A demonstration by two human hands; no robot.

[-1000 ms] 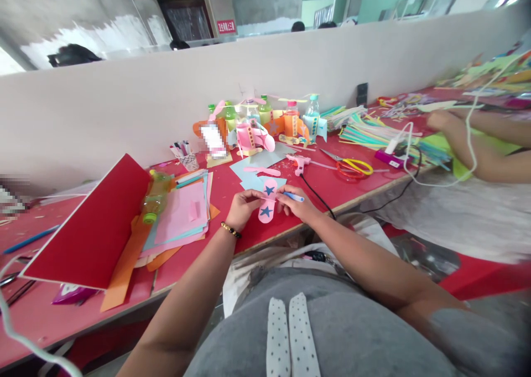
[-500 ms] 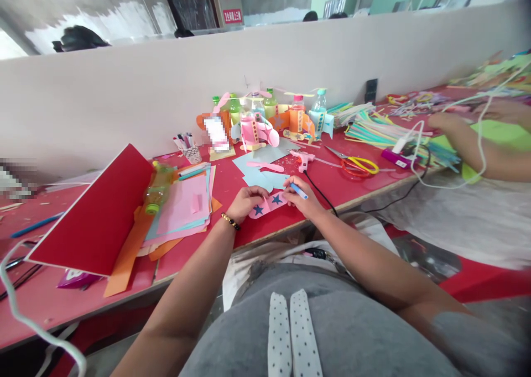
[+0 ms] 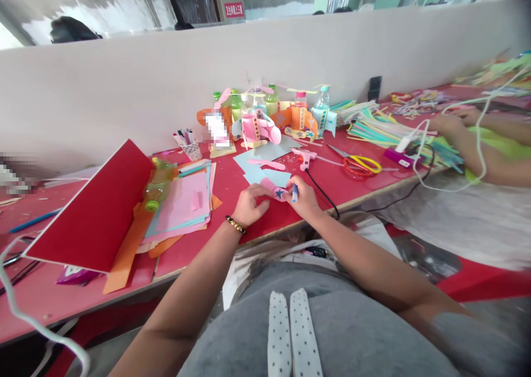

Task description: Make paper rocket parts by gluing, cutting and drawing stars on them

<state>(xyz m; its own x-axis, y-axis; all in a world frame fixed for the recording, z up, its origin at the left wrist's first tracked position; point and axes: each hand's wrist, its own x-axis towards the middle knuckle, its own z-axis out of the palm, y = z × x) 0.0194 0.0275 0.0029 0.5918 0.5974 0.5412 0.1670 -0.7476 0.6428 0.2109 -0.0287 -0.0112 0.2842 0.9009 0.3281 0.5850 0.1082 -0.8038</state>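
Observation:
A pink paper strip (image 3: 280, 193) with a dark blue star drawn on it lies between my hands near the table's front edge. Over its left part reach the fingers of my left hand (image 3: 250, 204), holding it and hiding that end; the thumb sits a little apart. My right hand (image 3: 306, 199) is closed around a blue-and-white marker pen (image 3: 295, 193) at the strip's right end, the pen pointing steeply. Just behind them are light blue paper sheets (image 3: 253, 177) with a pink propeller-shaped paper piece (image 3: 267, 164) on top.
A pink glue gun (image 3: 305, 157) and scissors (image 3: 363, 165) lie to the right. Bottle-and-paper planes (image 3: 255, 125) stand against the wall. Coloured paper (image 3: 178, 205), a plastic bottle (image 3: 159, 186) and a red board (image 3: 91, 216) are leftward. A co-worker's arm (image 3: 460, 145) is at far right.
My left hand has shifted over the strip, covering the star at its left, and its thumb has come apart. The pen in my right hand has turned more upright.

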